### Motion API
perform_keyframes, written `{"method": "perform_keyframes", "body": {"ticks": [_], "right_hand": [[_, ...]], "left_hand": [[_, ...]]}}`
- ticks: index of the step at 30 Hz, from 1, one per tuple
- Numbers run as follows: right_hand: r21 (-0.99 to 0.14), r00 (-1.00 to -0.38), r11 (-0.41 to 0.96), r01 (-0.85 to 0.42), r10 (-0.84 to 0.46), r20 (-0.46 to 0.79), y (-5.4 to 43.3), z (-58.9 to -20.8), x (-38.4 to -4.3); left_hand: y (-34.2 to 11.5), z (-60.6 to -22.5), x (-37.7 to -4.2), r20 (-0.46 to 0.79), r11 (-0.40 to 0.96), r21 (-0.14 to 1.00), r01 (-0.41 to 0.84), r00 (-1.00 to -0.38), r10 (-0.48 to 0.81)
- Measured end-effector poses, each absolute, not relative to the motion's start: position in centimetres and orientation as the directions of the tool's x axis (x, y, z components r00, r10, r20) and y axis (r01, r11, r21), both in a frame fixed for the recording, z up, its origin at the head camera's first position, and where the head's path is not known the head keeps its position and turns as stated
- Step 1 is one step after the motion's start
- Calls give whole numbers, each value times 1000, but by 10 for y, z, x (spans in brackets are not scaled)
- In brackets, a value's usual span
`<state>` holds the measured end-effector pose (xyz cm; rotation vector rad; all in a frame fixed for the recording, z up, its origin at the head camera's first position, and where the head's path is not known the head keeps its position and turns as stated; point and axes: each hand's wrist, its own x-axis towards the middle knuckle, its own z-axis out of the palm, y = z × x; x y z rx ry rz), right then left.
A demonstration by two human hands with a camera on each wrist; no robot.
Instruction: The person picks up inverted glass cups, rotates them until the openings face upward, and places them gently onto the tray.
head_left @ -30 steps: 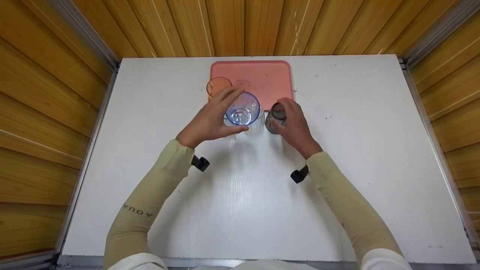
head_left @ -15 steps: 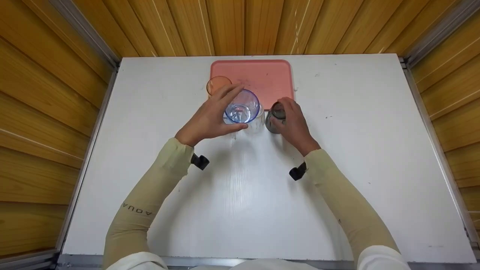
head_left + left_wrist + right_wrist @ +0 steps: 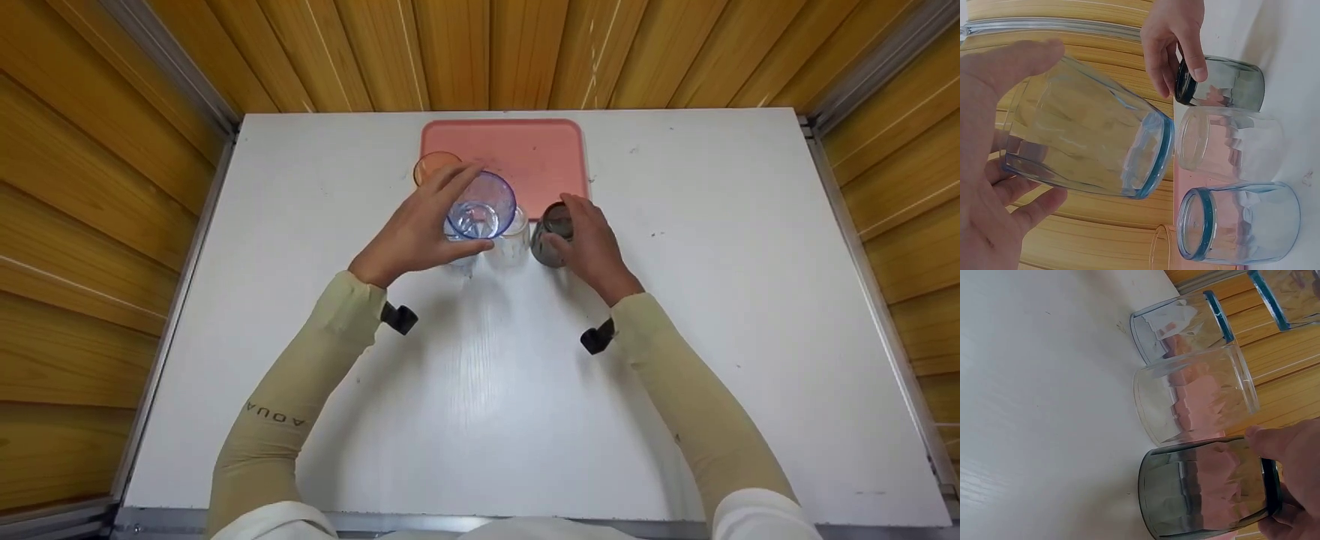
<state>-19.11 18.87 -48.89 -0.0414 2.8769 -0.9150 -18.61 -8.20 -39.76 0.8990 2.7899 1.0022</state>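
Observation:
My left hand (image 3: 411, 231) grips a clear blue-tinted cup (image 3: 1089, 126) near its rim, thumb on one side and fingers on the other. That cup is held up with its thick base downward, above a row of upturned cups. In the row, a blue-tinted cup (image 3: 1241, 222) stands beside a colourless cup (image 3: 1196, 396), then a smoky grey cup (image 3: 1202, 489). My right hand (image 3: 596, 244) holds the grey cup around its raised base, and the cup's rim is on the table. In the head view the left hand partly hides the blue-tinted cup in the row.
A pink tray (image 3: 525, 142) lies at the far side of the white table (image 3: 480, 405), just behind the row. An orange cup (image 3: 429, 166) is at the tray's left edge, partly behind my left hand. Wood-patterned walls (image 3: 487, 56) surround the table.
My left hand and the held blue-tinted cup have moved slightly farther from me, uncovering more of the row below. The right hand stays at the grey cup with hardly any movement.

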Motion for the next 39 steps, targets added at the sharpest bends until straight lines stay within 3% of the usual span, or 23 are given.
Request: {"method": "perform_keyframes", "body": {"ticks": [17,39], "right_hand": [[-555,-991,832,13,-63,-117,191,-483,-196],[-543,-983,838,52,-52,-174,190,-478,-199]], "left_hand": [[-81,-397,-197,199,630,570,527,-833,517],[-74,-402,-213,159,632,623,462,-865,476]]}}
